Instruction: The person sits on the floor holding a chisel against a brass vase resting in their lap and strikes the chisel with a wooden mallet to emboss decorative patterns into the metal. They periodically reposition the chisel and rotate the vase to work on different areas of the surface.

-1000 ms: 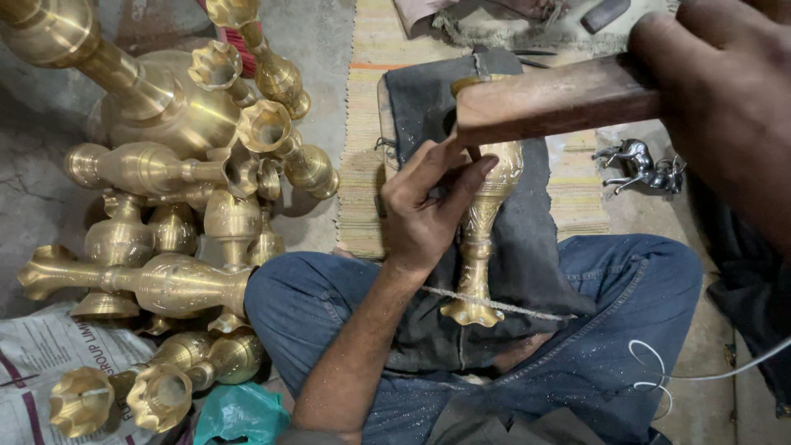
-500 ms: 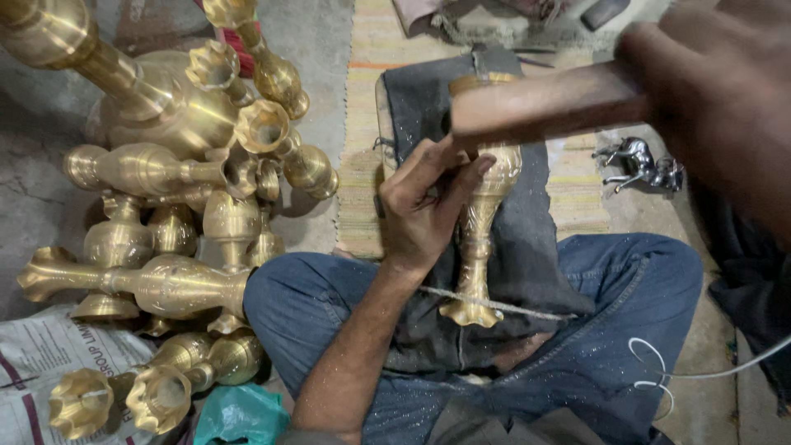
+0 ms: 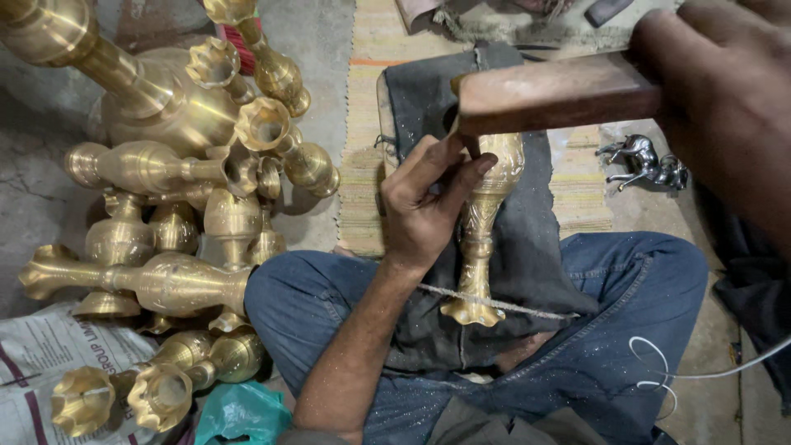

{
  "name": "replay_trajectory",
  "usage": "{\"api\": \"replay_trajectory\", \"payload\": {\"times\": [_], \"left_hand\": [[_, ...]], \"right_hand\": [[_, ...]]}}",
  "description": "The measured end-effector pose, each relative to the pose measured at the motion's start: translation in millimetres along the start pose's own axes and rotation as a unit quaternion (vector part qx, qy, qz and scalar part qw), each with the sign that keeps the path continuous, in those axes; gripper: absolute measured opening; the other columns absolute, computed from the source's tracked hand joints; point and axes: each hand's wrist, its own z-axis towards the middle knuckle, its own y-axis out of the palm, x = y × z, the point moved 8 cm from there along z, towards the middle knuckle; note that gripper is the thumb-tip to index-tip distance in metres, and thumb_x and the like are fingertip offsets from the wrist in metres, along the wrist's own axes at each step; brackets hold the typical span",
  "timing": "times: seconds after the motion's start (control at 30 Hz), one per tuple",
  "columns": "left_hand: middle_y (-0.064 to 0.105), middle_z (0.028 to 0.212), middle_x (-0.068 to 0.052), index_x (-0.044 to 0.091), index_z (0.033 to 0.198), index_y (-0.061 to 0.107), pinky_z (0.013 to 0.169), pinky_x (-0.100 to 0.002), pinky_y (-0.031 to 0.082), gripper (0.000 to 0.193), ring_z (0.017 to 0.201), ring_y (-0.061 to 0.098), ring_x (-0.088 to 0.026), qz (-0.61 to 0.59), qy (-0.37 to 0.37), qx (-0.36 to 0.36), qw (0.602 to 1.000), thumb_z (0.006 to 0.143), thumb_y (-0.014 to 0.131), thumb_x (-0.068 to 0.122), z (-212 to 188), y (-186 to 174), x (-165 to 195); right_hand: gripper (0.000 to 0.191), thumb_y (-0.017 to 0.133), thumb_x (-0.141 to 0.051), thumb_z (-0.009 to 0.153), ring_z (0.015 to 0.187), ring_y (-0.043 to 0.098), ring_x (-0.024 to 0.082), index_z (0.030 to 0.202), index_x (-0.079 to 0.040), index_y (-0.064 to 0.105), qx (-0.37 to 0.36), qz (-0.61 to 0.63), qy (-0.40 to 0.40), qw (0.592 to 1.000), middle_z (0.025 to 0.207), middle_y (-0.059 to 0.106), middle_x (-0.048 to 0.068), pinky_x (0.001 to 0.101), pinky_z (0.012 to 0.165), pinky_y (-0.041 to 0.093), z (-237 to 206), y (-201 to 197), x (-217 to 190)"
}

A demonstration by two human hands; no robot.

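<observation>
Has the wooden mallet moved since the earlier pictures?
Hardly. The wooden mallet in the right hand is where it was half a second ago, above the brass vase; its head shifted only slightly against it.

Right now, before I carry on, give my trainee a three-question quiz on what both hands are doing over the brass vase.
1. True or false: the left hand rests against the engraved brass vase lying on the dark grey cloth across the lap.
2. What does the right hand grip? A) brown wooden mallet B) silver horse figurine C) green plastic bag
3. On which side of the person does the pile of finished brass vases lie?

Key: 1 true; 2 A; 3 the person's left.
</observation>
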Motion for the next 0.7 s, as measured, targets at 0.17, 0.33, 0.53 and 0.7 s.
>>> {"api": "replay_trajectory", "payload": {"times": [0.17,0.33,0.53,0.7], "left_hand": [[0.066,0.091,0.001,0.016,0.135,0.067,0.066,-0.022,0.054,0.035,0.077,0.064,-0.004,0.011,0.014,-0.012,1.000,0.103,0.079,0.015,-0.1,0.0,1.1],[0.066,0.094,0.002,0.016,0.137,0.066,0.068,-0.022,0.057,0.035,0.081,0.066,-0.004,-0.013,0.024,-0.023,0.999,0.104,0.079,0.015,0.6,0.8,-1.9],[0.066,0.091,0.001,0.017,0.138,0.067,0.065,-0.023,0.054,0.037,0.078,0.065,-0.004,-0.017,0.024,-0.029,0.999,0.103,0.079,0.012,0.6,0.2,-3.6],[0.065,0.093,0.001,0.013,0.138,0.068,0.068,-0.024,0.056,0.035,0.081,0.065,-0.006,-0.045,0.028,-0.034,0.998,0.104,0.078,0.011,-1.8,0.9,-7.0]], "right_hand": [[0.028,0.078,0.008,0.088,0.082,0.065,0.036,0.109,0.004,0.061,0.001,0.046,0.041,0.998,0.092,0.061,0.021,0.0435,0.070,0.051,-1.3,2.6,7.6],[0.034,0.081,0.003,0.088,0.096,0.064,0.037,0.117,0.000,0.064,-0.003,-0.044,0.003,0.999,0.102,0.062,0.020,0.0471,0.084,0.052,-6.6,1.7,-2.2],[0.031,0.083,-0.001,0.089,0.097,0.061,0.036,0.114,-0.002,0.065,-0.013,-0.134,-0.011,0.991,0.104,0.061,0.018,0.0462,0.085,0.050,-20.1,4.1,-2.0],[0.024,0.081,-0.004,0.098,0.103,0.059,0.033,0.111,-0.004,0.060,-0.008,-0.104,0.008,0.995,0.107,0.059,0.015,0.0429,0.089,0.048,-19.7,2.7,-2.1]]}}
